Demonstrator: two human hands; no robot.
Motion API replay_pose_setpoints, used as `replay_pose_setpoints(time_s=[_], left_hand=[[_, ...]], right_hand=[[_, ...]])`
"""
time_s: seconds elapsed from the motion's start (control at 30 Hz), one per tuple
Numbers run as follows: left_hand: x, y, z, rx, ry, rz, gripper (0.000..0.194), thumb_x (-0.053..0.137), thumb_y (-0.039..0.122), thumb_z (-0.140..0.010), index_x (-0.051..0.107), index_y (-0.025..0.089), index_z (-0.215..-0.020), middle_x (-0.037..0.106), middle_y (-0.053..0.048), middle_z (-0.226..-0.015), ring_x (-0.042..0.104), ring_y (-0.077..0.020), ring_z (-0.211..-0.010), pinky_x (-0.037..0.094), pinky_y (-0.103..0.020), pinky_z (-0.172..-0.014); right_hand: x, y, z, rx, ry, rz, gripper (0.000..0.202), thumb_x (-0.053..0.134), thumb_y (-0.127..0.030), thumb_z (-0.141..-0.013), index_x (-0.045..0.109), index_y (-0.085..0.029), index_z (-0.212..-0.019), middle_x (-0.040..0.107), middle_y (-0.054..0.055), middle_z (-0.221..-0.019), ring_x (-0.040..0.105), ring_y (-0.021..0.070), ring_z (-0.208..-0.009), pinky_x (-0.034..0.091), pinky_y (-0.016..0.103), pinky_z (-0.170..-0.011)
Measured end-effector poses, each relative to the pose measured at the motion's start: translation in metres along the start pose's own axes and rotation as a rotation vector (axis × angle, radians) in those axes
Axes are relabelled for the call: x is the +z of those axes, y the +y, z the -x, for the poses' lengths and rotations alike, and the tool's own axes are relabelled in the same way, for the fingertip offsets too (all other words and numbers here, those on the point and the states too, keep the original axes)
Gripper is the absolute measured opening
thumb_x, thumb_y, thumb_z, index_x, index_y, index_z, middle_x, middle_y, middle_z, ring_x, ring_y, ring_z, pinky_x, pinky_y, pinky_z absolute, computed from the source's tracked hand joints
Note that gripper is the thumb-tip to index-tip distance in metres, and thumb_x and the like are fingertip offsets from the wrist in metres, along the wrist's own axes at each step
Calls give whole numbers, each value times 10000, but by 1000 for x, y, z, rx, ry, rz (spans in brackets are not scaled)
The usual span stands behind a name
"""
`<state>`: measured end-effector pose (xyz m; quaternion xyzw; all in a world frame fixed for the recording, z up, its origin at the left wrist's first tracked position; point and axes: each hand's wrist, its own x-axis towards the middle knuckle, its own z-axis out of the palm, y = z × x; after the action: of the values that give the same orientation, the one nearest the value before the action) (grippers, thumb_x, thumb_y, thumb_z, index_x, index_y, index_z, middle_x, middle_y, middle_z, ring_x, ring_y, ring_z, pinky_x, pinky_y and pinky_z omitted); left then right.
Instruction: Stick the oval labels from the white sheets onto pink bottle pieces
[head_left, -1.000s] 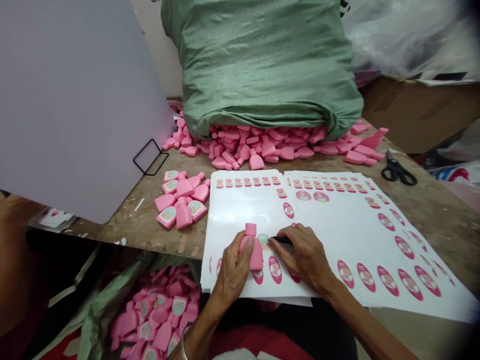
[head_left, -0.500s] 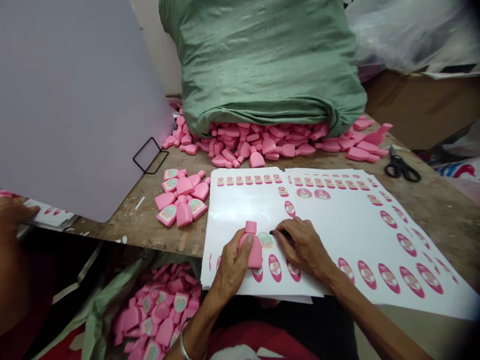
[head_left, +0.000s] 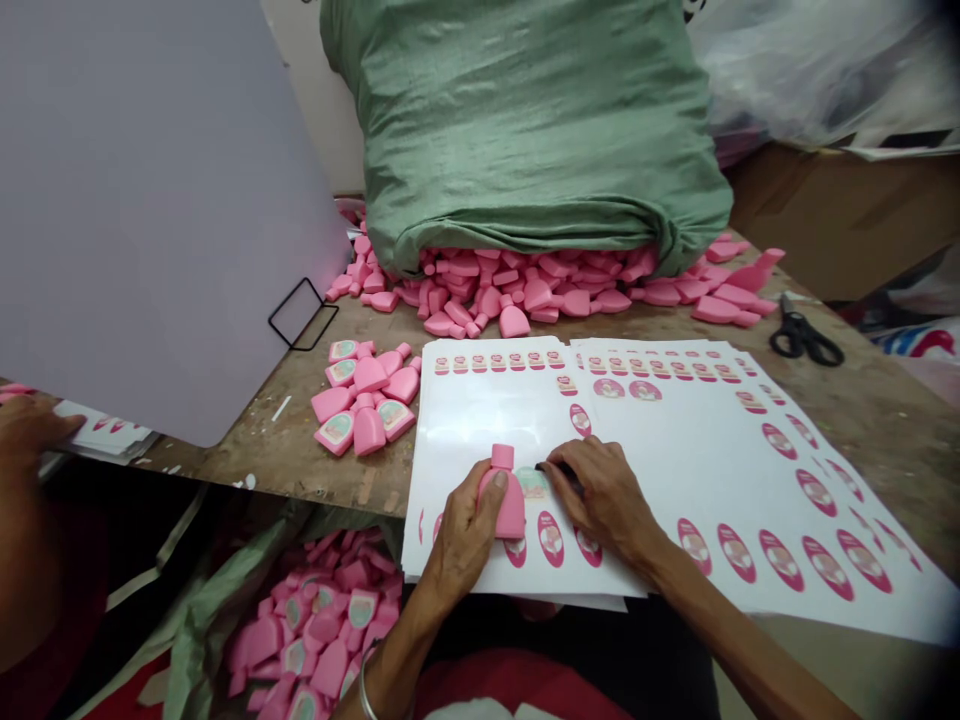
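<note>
My left hand (head_left: 463,527) grips a small pink toy bottle (head_left: 511,503) upright, its blank face toward me, over the sticker sheet (head_left: 487,420). Just right of the bottle lies a green and cream label (head_left: 533,484) on the sheet. My right hand (head_left: 604,490) is closed around a small dark tool (head_left: 541,467), mostly hidden by the fingers; its tip is at the label's upper edge. Pink oval stickers (head_left: 550,538) line the bottom of the sheet, and a second sticker sheet (head_left: 697,450) lies to the right.
Several pink bottles (head_left: 368,375), some labelled, lie left of the sheets. Behind are a green sack (head_left: 532,130) and a bottle heap (head_left: 536,290). Black scissors (head_left: 805,335) rest at right. An open sack of bottles (head_left: 322,630) stands below the table edge. Another person's hand (head_left: 34,425) is beyond a grey panel (head_left: 150,200).
The dark tool's tip has shifted slightly left over the label's top edge, with my right hand. My left hand and the bottle stay almost in place.
</note>
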<state>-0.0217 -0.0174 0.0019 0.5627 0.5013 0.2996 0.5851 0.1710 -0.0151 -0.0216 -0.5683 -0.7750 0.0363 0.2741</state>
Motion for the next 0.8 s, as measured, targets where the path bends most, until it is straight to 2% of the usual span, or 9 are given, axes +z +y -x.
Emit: replay_pose_setpoints(time_s=[0.1, 0.27, 0.43, 0.57, 0.63, 0.8], left_hand=[[0, 0, 0, -4, 9, 0, 388, 368, 520, -908, 540, 178, -967, 523, -1, -750, 504, -140, -687, 394, -251, -634], [0, 1, 0, -17, -7, 39, 390, 364, 525, -908, 547, 186, -974, 534, 0, -743, 514, -143, -687, 397, -249, -636], [0, 1, 0, -22, 1, 46, 390, 376, 528, -903, 545, 185, -982, 522, 1, -735, 489, -136, -669, 395, -246, -629], [0, 1, 0, -19, -2, 60, 381, 376, 524, -904, 546, 189, -970, 508, 7, -718, 463, -128, -659, 389, -241, -630], [-1, 1, -1, -16, 2, 64, 380, 382, 524, -902, 550, 188, -963, 496, 10, -713, 460, -126, -659, 390, -239, -631], [-1, 3, -1, -35, 10, 35, 393, 382, 525, -899, 558, 184, -982, 491, 9, -697, 461, -132, -648, 396, -242, -622]], right_hand=[[0, -3, -2, -23, -27, -33, 144, 476, -245, -903, 563, -186, -805, 596, 28, -718, 507, 164, -691, 317, 321, -685], [-3, -3, -3, -3, 22, 62, 149, 485, -241, -896, 567, -185, -784, 598, 38, -698, 509, 177, -692, 309, 333, -689], [-2, -3, 0, -10, -26, -44, 136, 482, -237, -898, 559, -195, -795, 596, 25, -710, 501, 163, -683, 317, 318, -682], [-4, -4, 1, 16, 34, 55, 142, 486, -230, -896, 563, -186, -786, 596, 39, -699, 506, 178, -697, 314, 333, -687], [-5, -5, 1, 16, 24, 91, 152, 485, -227, -896, 563, -183, -773, 585, 39, -681, 499, 180, -688, 310, 337, -683], [-2, -2, 4, 33, -11, -22, 141, 475, -231, -906, 565, -194, -804, 593, 34, -705, 500, 177, -703, 324, 327, -678]])
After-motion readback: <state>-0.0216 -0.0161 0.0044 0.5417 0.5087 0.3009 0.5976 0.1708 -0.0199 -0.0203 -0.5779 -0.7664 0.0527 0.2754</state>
